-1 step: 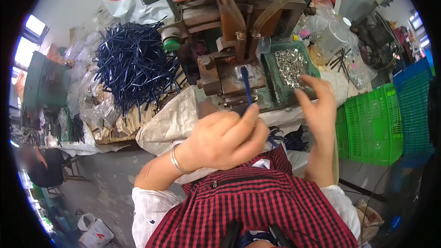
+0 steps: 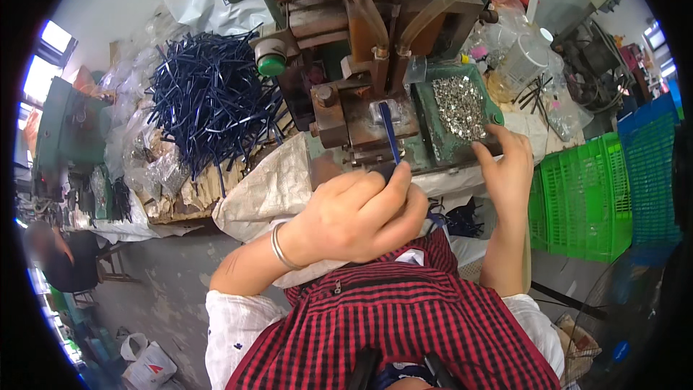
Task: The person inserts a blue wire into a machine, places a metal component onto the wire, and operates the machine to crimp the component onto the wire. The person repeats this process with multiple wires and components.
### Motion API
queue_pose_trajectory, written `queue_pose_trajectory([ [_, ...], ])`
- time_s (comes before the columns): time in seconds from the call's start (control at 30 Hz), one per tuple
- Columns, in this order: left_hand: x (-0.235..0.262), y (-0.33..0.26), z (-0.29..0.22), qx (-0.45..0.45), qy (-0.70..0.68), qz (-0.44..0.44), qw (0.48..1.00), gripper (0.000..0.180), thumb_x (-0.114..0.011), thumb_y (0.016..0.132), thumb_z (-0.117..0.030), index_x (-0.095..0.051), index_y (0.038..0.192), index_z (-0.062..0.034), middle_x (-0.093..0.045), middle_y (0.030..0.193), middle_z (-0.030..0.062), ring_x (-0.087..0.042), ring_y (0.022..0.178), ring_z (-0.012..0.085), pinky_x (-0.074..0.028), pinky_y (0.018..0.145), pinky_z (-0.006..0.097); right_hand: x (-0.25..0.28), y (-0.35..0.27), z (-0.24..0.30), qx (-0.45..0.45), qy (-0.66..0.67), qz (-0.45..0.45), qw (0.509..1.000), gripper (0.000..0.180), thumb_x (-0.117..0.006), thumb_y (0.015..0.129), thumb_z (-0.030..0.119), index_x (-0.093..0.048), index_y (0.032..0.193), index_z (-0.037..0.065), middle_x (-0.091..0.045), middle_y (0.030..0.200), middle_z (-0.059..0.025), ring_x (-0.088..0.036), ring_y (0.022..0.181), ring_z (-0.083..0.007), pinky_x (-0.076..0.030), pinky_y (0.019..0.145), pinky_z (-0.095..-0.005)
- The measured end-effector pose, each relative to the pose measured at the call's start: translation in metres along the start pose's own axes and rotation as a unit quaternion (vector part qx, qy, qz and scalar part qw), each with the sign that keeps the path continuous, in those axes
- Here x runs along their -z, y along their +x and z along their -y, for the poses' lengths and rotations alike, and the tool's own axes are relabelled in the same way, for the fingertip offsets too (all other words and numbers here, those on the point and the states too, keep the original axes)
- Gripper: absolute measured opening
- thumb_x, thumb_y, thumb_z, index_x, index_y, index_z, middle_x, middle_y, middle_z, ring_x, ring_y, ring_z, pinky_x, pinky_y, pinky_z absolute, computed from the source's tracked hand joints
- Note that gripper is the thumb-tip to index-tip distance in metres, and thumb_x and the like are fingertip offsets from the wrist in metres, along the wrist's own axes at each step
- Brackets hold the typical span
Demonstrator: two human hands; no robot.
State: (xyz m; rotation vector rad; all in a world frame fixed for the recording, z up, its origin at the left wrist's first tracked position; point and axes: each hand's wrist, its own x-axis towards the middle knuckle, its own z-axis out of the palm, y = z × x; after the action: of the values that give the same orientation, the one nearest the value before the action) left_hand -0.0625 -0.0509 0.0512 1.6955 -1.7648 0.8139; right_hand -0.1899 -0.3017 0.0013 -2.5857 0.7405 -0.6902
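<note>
My left hand (image 2: 354, 217) pinches the near end of a dark blue strip (image 2: 390, 133) between thumb and forefinger. The strip's far end lies on a small pale plate (image 2: 374, 113) set in the metal bed of a press (image 2: 352, 121). My right hand (image 2: 510, 173) is at the near right corner of a green tray (image 2: 473, 72), thumb and forefinger apart and nothing visible between them. Many small shiny metal pieces (image 2: 460, 105) lie loose in that tray. To the left of the press a large heap of blue strips (image 2: 209, 97) rests on the bench.
A green button (image 2: 271, 66) sticks out left of the press, and hoses (image 2: 372, 14) run down its front. Clear plastic tubs (image 2: 525, 58) and bags stand to the right. Green crates (image 2: 585, 198) stand beside the bench. A person (image 2: 65, 253) sits far left.
My right hand has shifted slightly right and nearer to me, off the metal pieces toward the tray's corner. My left hand stays on the strip, nearly still.
</note>
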Motion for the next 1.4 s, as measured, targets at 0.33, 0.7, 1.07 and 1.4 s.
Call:
queue_pose_trajectory([
  [0.33, -0.009, 0.005, 0.009, -0.008, -0.038, -0.007, 0.999, 0.026, -0.076, 0.070, -0.009, -0.070, 0.094, -0.0037, -0.071, 0.097, 0.0130, -0.063, 0.062, 0.0170, -0.052, 0.054, 0.029, -0.064, 0.044, -0.017, 0.040, 0.042, -0.104, 0.993, 0.011, -0.073, 0.083, 0.010, -0.074, 0.094, 0.007, -0.070, 0.091, -0.0126, -0.063, 0.096, -0.0355, -0.050, 0.085, -0.0461],
  [0.7, 0.003, -0.016, -0.003, 0.060, -0.041, 0.008, 0.997, 0.026, -0.078, 0.080, -0.009, -0.073, 0.106, -0.0095, -0.073, 0.117, 0.0133, -0.065, 0.069, 0.0132, -0.053, 0.058, 0.027, -0.098, 0.079, -0.025, 0.303, -0.071, -0.062, 0.948, 0.021, -0.069, 0.082, 0.006, -0.065, 0.102, 0.002, -0.067, 0.122, -0.0169, -0.060, 0.122, -0.0364, -0.052, 0.093, -0.0465],
  [1.07, 0.112, -0.156, 0.083, 0.467, 0.349, 0.058, 0.810, 0.023, -0.080, 0.088, -0.026, -0.075, 0.093, -0.0041, -0.071, 0.097, 0.0112, -0.065, 0.088, 0.0340, -0.051, 0.085, 0.041, -0.082, 0.060, -0.007, 0.045, 0.190, -0.047, 0.980, 0.020, -0.075, 0.089, 0.012, -0.079, 0.108, 0.008, -0.076, 0.099, -0.0132, -0.073, 0.089, -0.0253, -0.055, 0.083, -0.0335],
  [1.4, 0.095, -0.207, 0.088, 0.683, 0.241, 0.129, 0.678, 0.032, -0.080, 0.086, -0.034, -0.078, 0.091, -0.0021, -0.073, 0.089, 0.0159, -0.069, 0.083, 0.0373, -0.054, 0.076, 0.044, -0.057, 0.003, -0.059, -0.050, 0.232, -0.149, 0.960, 0.015, -0.072, 0.093, 0.004, -0.077, 0.107, 0.002, -0.076, 0.102, -0.0070, -0.069, 0.096, -0.0158, -0.052, 0.088, -0.0289],
])
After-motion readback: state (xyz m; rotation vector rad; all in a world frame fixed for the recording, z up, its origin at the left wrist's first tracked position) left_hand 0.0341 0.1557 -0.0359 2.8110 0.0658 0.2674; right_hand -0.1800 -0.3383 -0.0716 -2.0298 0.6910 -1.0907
